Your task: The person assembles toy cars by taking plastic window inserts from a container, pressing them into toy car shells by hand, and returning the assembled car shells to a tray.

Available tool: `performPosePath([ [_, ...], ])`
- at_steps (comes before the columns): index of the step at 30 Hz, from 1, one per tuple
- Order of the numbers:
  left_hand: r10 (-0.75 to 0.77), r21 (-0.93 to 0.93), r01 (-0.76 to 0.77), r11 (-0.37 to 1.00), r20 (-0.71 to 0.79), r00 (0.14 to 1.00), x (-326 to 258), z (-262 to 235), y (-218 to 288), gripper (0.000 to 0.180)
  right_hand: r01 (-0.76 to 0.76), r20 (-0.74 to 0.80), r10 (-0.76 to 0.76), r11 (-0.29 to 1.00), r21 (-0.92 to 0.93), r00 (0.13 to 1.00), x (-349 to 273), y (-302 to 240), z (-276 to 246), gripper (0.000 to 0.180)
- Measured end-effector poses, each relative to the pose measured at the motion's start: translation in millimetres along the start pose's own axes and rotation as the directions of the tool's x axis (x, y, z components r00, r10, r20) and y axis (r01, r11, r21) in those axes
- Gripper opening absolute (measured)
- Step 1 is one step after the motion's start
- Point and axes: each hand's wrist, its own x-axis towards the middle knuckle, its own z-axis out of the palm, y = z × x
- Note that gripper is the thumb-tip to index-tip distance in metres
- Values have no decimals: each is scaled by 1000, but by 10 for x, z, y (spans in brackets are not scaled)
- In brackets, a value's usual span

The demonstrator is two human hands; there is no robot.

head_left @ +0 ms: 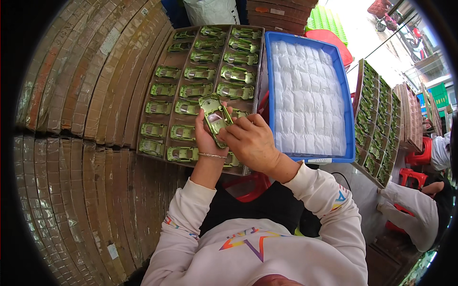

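My left hand (204, 138) is closed round a shiny green toy car body shell (208, 103), holding it tilted above a cardboard tray. Pressed together, the fingertips of my right hand (255, 145) grip the shell's lower right edge. What lies under those fingertips is hidden. Openings in the middle of the shell let a pale patch show through. Beneath both hands, the cardboard tray (262, 62) carries rows of similar green car shells (198, 89) between its dividers.
Right of the cardboard tray, a blue plastic tray (349, 126) holds rows of white pillow-like packets (305, 90). Stacked cardboard trays (90, 71) wall off the left. Another tray of green parts (379, 119) stands farther right, near a seated person (415, 214) and red stools (412, 178).
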Motion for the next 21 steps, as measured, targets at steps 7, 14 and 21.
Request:
performPosePath([
  [7, 4, 14, -3, 1000, -77, 997, 60, 82, -50, 53, 26, 35, -25, 1000, -7, 999, 32, 49, 34, 21],
  [14, -14, 78, 14, 997, -3, 1000, 143, -66, -61, 55, 41, 88, -48, 995, 86, 995, 30, 112, 150, 26],
  [21, -31, 112, 36, 993, -46, 998, 167, -28, -62, 54, 106, 38, -106, 994, 18, 994, 52, 111, 6, 28],
])
